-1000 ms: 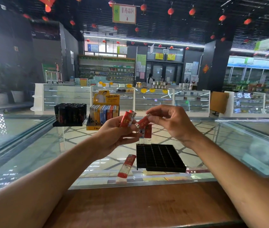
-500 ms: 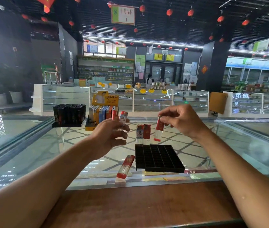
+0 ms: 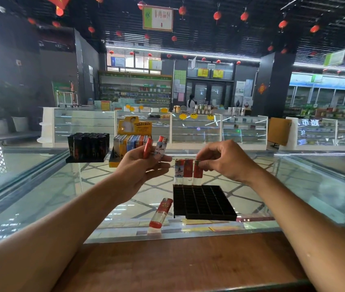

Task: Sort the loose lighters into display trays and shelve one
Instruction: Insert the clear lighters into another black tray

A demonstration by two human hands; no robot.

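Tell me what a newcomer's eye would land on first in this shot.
The hands at centre: the right hand pinches a red lighter upright at the far row of the black tray, beside two standing lighters, while the left hand holds two more lighters. Next comes the loose lighter lying on the glass counter left of the tray, then the full tray of black lighters at the back left.

the glass bench [image 3: 41, 197] before me carries a black grid tray [image 3: 204, 202], a loose lighter [image 3: 160, 214] lying just beside it, and farther back a full tray of black lighters [image 3: 88, 147] next to a yellow display box [image 3: 133, 127].
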